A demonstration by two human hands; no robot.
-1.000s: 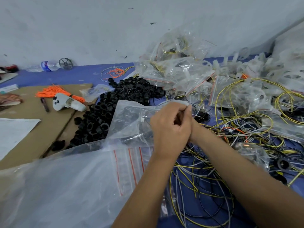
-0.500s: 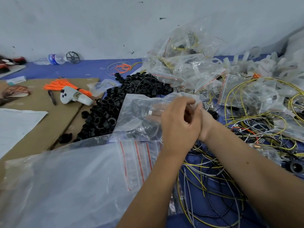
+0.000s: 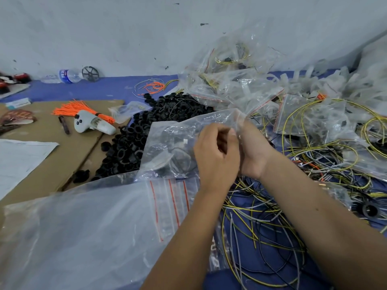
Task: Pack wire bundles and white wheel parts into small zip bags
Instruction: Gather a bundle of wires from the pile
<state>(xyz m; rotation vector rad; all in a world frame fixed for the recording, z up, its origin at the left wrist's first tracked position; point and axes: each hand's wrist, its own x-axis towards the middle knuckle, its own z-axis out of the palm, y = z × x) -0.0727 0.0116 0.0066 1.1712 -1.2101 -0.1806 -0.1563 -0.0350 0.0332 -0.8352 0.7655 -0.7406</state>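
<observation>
Biggest thing first: the whole view has slid a bit compared with a second ago, so the black ring pile and the heap of filled bags along the wall sit further right and lower in frame, looks like just the head turning, nothing on the table actually moved. The zip bag being worked on is up off the loose wires, lying over the ring pile's edge, with some dark wire and a small white bit visible inside. It's stretched out wider than half a second ago, and its right corner now peaks up above the knuckles. Left hand has its fingers curled, pinching the bag's right edge; right hand is pressed up behind it, gripping the same edge through the plastic. Earlier both were bunched tighter together. My guess is the strip is getting pressed shut, so this bag's nearly done.
</observation>
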